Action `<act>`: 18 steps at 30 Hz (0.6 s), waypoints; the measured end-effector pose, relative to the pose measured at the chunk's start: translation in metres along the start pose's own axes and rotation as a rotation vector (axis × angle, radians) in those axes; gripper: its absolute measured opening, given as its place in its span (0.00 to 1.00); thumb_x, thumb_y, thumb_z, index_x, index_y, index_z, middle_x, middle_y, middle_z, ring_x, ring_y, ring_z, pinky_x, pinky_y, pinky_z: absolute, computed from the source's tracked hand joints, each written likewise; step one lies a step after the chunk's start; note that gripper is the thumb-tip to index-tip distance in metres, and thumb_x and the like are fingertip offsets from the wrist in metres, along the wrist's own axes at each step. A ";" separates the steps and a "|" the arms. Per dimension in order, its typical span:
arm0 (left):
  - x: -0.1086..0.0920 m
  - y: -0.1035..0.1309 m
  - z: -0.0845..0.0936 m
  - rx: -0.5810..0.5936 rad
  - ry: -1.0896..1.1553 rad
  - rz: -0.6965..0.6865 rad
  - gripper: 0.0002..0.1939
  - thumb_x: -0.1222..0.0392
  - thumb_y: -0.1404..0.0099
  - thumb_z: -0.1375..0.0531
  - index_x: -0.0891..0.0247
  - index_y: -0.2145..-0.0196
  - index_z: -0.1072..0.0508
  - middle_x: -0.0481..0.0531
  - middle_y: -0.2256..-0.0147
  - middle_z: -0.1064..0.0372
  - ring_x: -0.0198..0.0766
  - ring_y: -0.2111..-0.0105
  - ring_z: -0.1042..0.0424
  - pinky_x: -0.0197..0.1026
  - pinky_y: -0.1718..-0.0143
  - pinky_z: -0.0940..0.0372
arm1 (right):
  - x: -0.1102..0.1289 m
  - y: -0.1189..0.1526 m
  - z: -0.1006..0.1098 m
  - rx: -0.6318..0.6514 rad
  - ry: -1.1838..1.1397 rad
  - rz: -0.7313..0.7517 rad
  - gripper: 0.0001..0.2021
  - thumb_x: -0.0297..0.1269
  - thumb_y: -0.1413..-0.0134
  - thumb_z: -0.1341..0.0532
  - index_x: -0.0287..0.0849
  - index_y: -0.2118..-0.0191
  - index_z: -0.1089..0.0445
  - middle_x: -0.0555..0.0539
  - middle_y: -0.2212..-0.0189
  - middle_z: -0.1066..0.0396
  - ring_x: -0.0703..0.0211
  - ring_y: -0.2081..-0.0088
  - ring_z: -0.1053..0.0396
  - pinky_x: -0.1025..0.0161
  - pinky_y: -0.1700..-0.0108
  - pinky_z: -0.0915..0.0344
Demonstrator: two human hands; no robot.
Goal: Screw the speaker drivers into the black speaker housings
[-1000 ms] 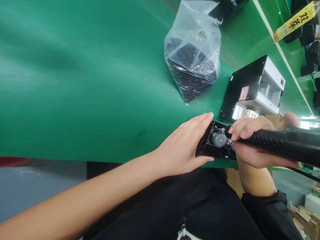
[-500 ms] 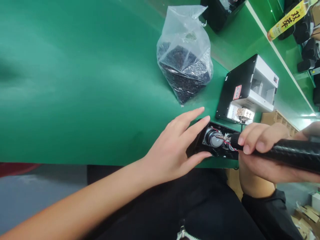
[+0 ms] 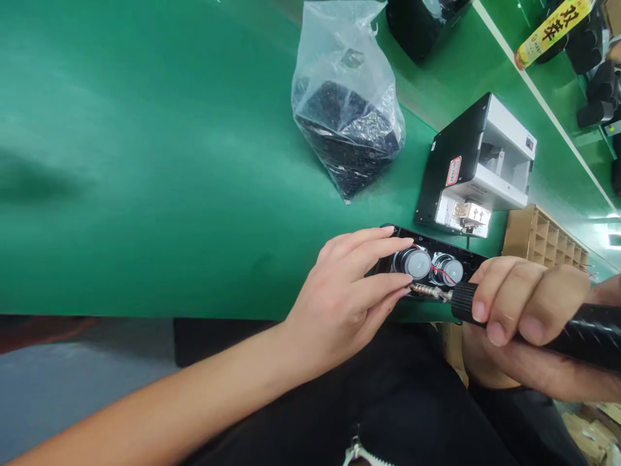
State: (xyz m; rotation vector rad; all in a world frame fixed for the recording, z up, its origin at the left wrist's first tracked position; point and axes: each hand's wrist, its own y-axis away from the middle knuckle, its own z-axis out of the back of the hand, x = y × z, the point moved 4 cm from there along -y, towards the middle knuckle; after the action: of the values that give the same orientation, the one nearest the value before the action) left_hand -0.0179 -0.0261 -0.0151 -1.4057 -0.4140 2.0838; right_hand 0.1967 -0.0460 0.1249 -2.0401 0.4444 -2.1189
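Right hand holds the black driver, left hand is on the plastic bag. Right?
Left hand is wrong: the head view shows the left hand at the open black housing, apart from the plastic bag. The right hand does hold the black driver.

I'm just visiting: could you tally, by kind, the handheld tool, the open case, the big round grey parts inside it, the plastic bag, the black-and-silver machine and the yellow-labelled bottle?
Handheld tool: 1
Open black case: 1
Round grey parts: 2
Plastic bag: 1
Black-and-silver machine: 1
Yellow-labelled bottle: 1
Total: 7
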 end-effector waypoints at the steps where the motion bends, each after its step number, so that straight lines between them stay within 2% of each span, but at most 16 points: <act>1: 0.000 -0.001 0.002 0.008 0.004 -0.009 0.10 0.68 0.17 0.29 0.53 0.45 0.13 0.57 0.31 0.13 0.57 0.26 0.17 0.61 0.28 0.20 | 0.001 -0.001 0.001 0.005 -0.034 0.032 0.24 0.64 0.10 0.45 0.70 0.28 0.17 0.59 0.73 0.25 0.57 0.79 0.26 0.51 0.65 0.16; 3: 0.000 -0.001 0.004 0.004 0.011 -0.014 0.11 0.69 0.17 0.28 0.54 0.45 0.13 0.57 0.32 0.12 0.56 0.27 0.16 0.60 0.29 0.20 | 0.001 -0.004 0.000 0.021 -0.095 0.063 0.23 0.62 0.10 0.42 0.63 0.29 0.15 0.57 0.73 0.24 0.57 0.78 0.26 0.52 0.65 0.16; 7: 0.001 -0.002 0.003 -0.009 0.026 -0.008 0.10 0.69 0.18 0.27 0.54 0.47 0.15 0.55 0.35 0.11 0.55 0.28 0.15 0.58 0.30 0.21 | -0.002 -0.014 -0.004 -0.002 -0.087 0.033 0.18 0.57 0.12 0.36 0.62 0.33 0.12 0.58 0.73 0.23 0.59 0.80 0.26 0.53 0.68 0.16; 12: 0.001 -0.004 0.004 -0.051 0.019 0.008 0.13 0.71 0.18 0.28 0.53 0.46 0.16 0.53 0.37 0.09 0.54 0.31 0.14 0.58 0.32 0.20 | -0.004 -0.016 -0.012 -0.043 -0.073 0.047 0.22 0.63 0.13 0.36 0.61 0.35 0.11 0.58 0.74 0.26 0.59 0.81 0.27 0.53 0.70 0.16; 15: 0.001 -0.004 0.006 -0.029 0.004 0.014 0.14 0.71 0.18 0.28 0.51 0.45 0.17 0.52 0.36 0.09 0.54 0.29 0.14 0.59 0.32 0.20 | -0.004 -0.016 -0.012 -0.037 -0.049 0.034 0.22 0.66 0.14 0.37 0.64 0.34 0.11 0.59 0.76 0.30 0.59 0.82 0.29 0.53 0.71 0.16; 18: 0.002 -0.002 0.006 -0.005 -0.004 0.016 0.12 0.68 0.16 0.28 0.50 0.44 0.18 0.51 0.37 0.09 0.54 0.29 0.14 0.59 0.31 0.21 | -0.006 -0.017 -0.011 -0.016 -0.019 0.003 0.22 0.66 0.15 0.35 0.67 0.33 0.12 0.58 0.75 0.28 0.59 0.81 0.29 0.51 0.69 0.14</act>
State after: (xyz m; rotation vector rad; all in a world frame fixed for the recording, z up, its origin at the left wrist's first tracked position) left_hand -0.0234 -0.0232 -0.0134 -1.4120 -0.4116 2.1002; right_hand 0.1872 -0.0272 0.1246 -2.0646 0.4623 -2.0995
